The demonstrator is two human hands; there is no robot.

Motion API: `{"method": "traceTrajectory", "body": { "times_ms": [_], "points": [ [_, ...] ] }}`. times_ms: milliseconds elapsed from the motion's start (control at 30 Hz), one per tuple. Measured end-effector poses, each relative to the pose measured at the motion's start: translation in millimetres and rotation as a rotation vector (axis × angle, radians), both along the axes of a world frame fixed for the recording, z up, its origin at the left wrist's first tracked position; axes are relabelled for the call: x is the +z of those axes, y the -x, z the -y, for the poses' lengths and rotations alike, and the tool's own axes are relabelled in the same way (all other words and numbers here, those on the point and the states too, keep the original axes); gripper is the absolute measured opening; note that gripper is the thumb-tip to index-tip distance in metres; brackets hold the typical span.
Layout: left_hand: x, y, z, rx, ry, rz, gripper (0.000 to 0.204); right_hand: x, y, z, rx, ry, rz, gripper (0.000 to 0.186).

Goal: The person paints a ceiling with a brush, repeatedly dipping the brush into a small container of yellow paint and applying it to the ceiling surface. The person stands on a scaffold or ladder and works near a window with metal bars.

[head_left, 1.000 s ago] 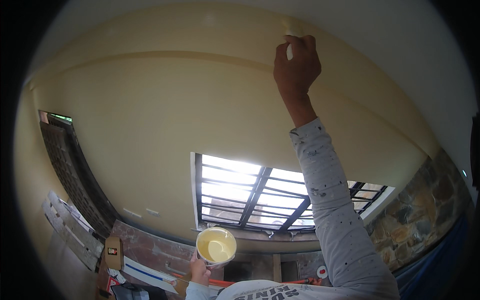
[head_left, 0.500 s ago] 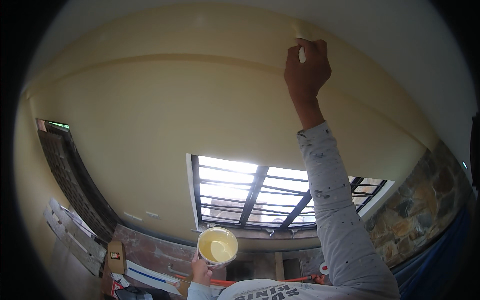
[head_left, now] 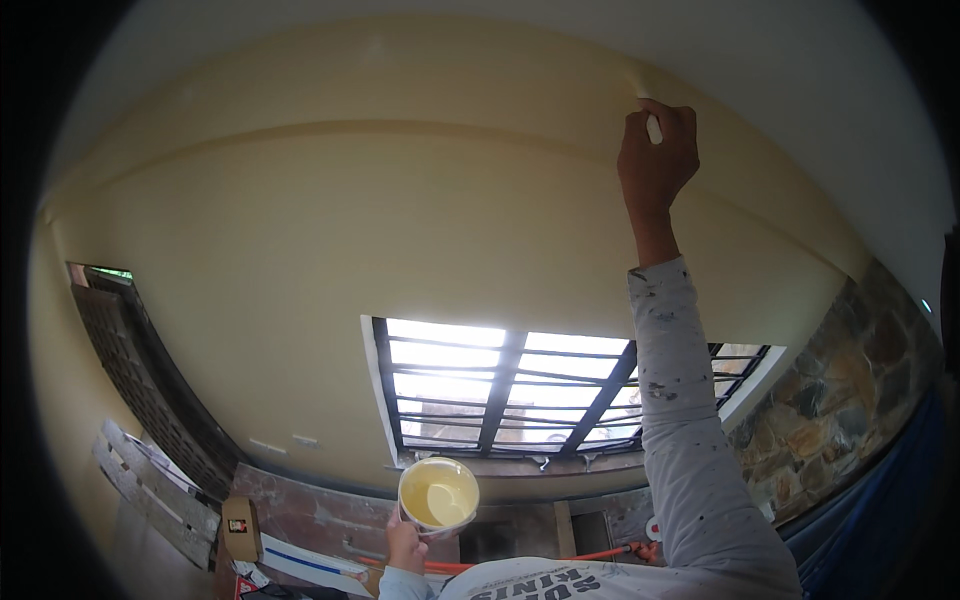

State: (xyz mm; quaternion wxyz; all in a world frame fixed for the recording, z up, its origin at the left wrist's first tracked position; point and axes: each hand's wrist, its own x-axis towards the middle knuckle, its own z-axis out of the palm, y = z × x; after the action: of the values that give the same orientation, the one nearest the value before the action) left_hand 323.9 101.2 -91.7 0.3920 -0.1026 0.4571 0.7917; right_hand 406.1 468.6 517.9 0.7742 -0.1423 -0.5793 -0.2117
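High on the cream wall [head_left: 270, 230], near where it meets the white ceiling [head_left: 800, 130], my right hand [head_left: 660, 170] is closed round a paintbrush. The pale handle of the paintbrush [head_left: 655, 129] shows between my fingers, and its tip touches or nearly touches the wall; the bristles are hard to make out. Low in front of me, my left hand [head_left: 404, 548] grips a small white bucket [head_left: 424, 473] by its side. Pale yellow paint [head_left: 443, 503] lies in the bottom of the bucket. My right sleeve [head_left: 670, 370] has dark paint spots.
A barred window [head_left: 505, 385] opens in the wall below my right arm. Stone cladding [head_left: 815, 420] and a blue sheet [head_left: 880, 520] are at the right. On the left are a dark door [head_left: 150, 375], a grey slatted board [head_left: 155, 490] and a cardboard box [head_left: 240, 530].
My right hand with the paintbrush has moved to the right along the top of the wall. The left hand still holds the bucket in about the same place. The view has shifted slightly.
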Motion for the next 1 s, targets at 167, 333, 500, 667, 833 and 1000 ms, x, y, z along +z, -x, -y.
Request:
{"method": "traceTrajectory", "body": {
  "times_ms": [167, 333, 500, 667, 833, 1000],
  "points": [
    [21, -5, 1, -0.049, 0.031, -0.026, 0.079, -9, -1, 18, 0.121, -0.100, 0.032, 0.015],
    [5, -5, 1, -0.041, -0.002, -0.029, 0.076, -14, 20, 23, 0.182, -0.186, 0.158, 0.017],
    [-11, -7, 1, 0.003, -0.004, -0.003, 0.078, -13, 13, 21, 0.122, -0.126, 0.066, 0.018],
    [-1, -7, 2, -0.009, 0.004, -0.013, 0.082, -18, 66, 58, 0.292, -0.261, 0.248, 0.016],
    [-21, -3, -4, 0.020, -0.041, -0.016, 0.087, -11, 91, 52, 0.230, -0.332, 0.303, 0.016],
    [-33, -1, -5, 0.042, -0.021, -0.021, 0.088, -8, 88, 45, 0.125, -0.226, 0.193, 0.014]
  ]
}}
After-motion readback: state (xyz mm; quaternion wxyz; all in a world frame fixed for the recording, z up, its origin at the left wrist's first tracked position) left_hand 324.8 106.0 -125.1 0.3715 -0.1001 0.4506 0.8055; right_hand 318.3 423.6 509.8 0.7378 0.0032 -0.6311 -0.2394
